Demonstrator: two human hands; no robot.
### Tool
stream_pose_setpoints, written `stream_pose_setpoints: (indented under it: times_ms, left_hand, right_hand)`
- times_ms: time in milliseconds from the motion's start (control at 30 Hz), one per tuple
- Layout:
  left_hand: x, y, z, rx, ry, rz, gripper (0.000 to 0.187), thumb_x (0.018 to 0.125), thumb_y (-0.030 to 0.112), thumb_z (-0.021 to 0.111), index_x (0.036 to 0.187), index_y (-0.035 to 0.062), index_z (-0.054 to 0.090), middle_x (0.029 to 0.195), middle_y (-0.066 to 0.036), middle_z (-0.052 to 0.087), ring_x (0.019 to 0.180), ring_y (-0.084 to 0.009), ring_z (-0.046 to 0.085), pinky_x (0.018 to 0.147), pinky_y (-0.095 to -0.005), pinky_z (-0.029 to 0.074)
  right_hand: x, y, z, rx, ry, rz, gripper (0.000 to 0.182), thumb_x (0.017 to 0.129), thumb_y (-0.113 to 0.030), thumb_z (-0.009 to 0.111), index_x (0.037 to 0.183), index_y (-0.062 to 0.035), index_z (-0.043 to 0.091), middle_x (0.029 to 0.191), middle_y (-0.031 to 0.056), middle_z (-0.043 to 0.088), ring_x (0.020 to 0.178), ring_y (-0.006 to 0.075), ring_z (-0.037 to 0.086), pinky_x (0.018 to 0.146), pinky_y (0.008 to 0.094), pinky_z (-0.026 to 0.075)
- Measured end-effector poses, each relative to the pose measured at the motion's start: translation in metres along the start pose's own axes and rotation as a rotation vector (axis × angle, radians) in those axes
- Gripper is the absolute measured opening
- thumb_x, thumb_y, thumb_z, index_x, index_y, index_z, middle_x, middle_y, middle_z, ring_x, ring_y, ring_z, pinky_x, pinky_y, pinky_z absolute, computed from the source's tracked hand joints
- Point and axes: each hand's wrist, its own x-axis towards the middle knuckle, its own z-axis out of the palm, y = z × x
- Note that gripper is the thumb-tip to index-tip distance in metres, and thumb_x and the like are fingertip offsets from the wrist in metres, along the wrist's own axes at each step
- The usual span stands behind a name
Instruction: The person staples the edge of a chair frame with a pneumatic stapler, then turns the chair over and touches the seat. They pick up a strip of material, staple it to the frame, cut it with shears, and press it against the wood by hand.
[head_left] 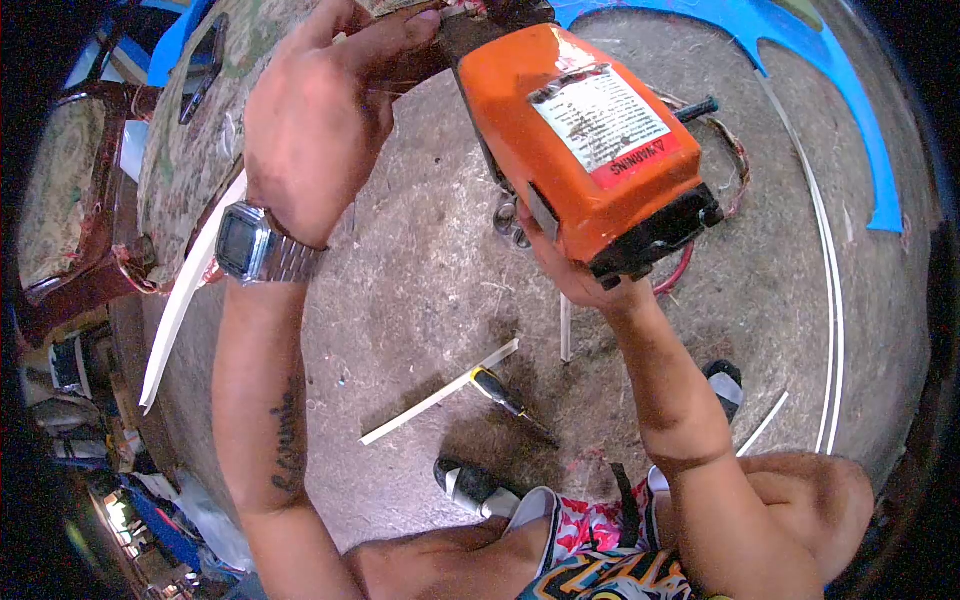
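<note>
My right hand (pixel 575 255) is wrapped around the underside of an orange staple gun (pixel 540 110), a boxy tool with a black end cap and a white and red warning label. Its nose points away from me to the top edge of the view, over a dark frame edge. Beside the nose is my left hand (pixel 315 130), its fingers bent and pressing at that edge; what they grip is hidden at the top. A red hose (pixel 677 270) shows behind the tool. Metal scissors handles (pixel 507 220) show below it.
Patterned upholstered furniture (pixel 190 130) stands at the left, with a white strip (pixel 185 300) beside it. On the concrete floor lie a screwdriver (pixel 500 390), a cut strip (pixel 430 400) and long thin strips (pixel 825 250). A blue plastic piece (pixel 860 100) curves along the right.
</note>
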Motion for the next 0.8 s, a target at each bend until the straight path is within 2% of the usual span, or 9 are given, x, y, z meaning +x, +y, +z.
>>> stream_pose_setpoints:
  times_ms: [100, 133, 200, 300, 367, 467, 567, 800]
  left_hand:
    - [-0.001, 0.031, -0.01, 0.067, 0.106, -0.112, 0.025, 0.075, 0.005, 0.067, 0.098, 0.0134, 0.072, 0.087, -0.008, 0.059, 0.076, -0.0282, 0.06, 0.066, -0.0381, 0.049]
    - [-0.001, 0.024, -0.008, 0.062, 0.105, -0.039, 0.027, 0.075, 0.007, 0.069, 0.101, 0.014, 0.072, 0.089, -0.008, 0.06, 0.077, -0.029, 0.061, 0.067, -0.038, 0.05]
    - [-0.003, -0.003, -0.002, 0.055, 0.101, 0.103, 0.033, 0.076, 0.009, 0.072, 0.109, 0.0152, 0.07, 0.091, -0.009, 0.061, 0.079, -0.0307, 0.064, 0.069, -0.038, 0.052]
    - [-0.018, -0.008, -0.015, 0.071, 0.075, 0.006, 0.035, 0.075, 0.01, 0.07, 0.108, 0.021, 0.07, 0.096, -0.006, 0.062, 0.085, -0.0287, 0.063, 0.074, -0.0385, 0.051]
    - [-0.027, -0.009, -0.016, 0.052, 0.12, -0.01, 0.033, 0.076, 0.011, 0.069, 0.108, 0.0204, 0.07, 0.095, -0.005, 0.063, 0.085, -0.0286, 0.063, 0.073, -0.0382, 0.052]
    - [-0.032, -0.005, -0.016, 0.058, 0.149, -0.009, 0.032, 0.077, 0.008, 0.067, 0.107, 0.02, 0.07, 0.092, -0.005, 0.062, 0.082, -0.0291, 0.064, 0.071, -0.0382, 0.052]
    - [-0.03, -0.004, -0.014, 0.071, 0.141, -0.022, 0.033, 0.077, 0.007, 0.066, 0.107, 0.0199, 0.07, 0.092, -0.006, 0.062, 0.079, -0.03, 0.063, 0.068, -0.0389, 0.051]
    - [-0.026, -0.006, -0.015, 0.047, 0.066, -0.061, 0.032, 0.076, 0.004, 0.068, 0.105, 0.018, 0.071, 0.091, -0.009, 0.061, 0.076, -0.0308, 0.062, 0.067, -0.0399, 0.051]
  right_hand:
    - [0.002, 0.004, -0.002, -0.069, 0.018, 0.002, 0.035, 0.083, -0.014, 0.069, 0.117, -0.01, 0.061, 0.102, 0.0057, 0.065, 0.099, 0.0229, 0.062, 0.095, 0.0363, 0.045]
    - [0.002, 0.006, -0.004, -0.073, 0.011, 0.008, 0.036, 0.083, -0.014, 0.069, 0.118, -0.0097, 0.061, 0.101, 0.0061, 0.065, 0.1, 0.023, 0.062, 0.096, 0.0362, 0.044]
    - [0.007, 0.002, -0.019, -0.145, 0.032, -0.036, 0.027, 0.085, -0.016, 0.069, 0.11, -0.0087, 0.061, 0.09, 0.0046, 0.062, 0.086, 0.0207, 0.062, 0.081, 0.0332, 0.05]
    - [-0.006, -0.002, -0.027, 0.134, -0.046, 0.415, 0.04, 0.08, -0.019, 0.075, 0.115, -0.0094, 0.059, 0.105, 0.0065, 0.062, 0.099, 0.0237, 0.06, 0.089, 0.0372, 0.047]
    - [-0.025, -0.003, -0.025, 0.324, -0.103, 0.738, 0.049, 0.076, -0.021, 0.079, 0.119, -0.0099, 0.058, 0.115, 0.0077, 0.061, 0.108, 0.0256, 0.059, 0.095, 0.0398, 0.045]
    - [-0.039, -0.001, -0.009, 0.497, 0.061, 0.472, 0.012, 0.09, -0.015, 0.066, 0.09, -0.0077, 0.057, 0.063, -0.0026, 0.049, 0.046, 0.0067, 0.043, 0.038, 0.0248, 0.032]
    - [-0.04, -0.002, -0.012, 0.4, -0.034, 0.409, 0.015, 0.091, -0.02, 0.065, 0.09, -0.008, 0.056, 0.062, -0.0028, 0.049, 0.045, 0.007, 0.044, 0.038, 0.0246, 0.033]
    - [-0.038, 0.001, 0.007, 0.519, -0.223, 0.619, 0.022, 0.095, -0.028, 0.062, 0.087, -0.0099, 0.052, 0.06, -0.0037, 0.047, 0.044, 0.0075, 0.042, 0.038, 0.0243, 0.032]
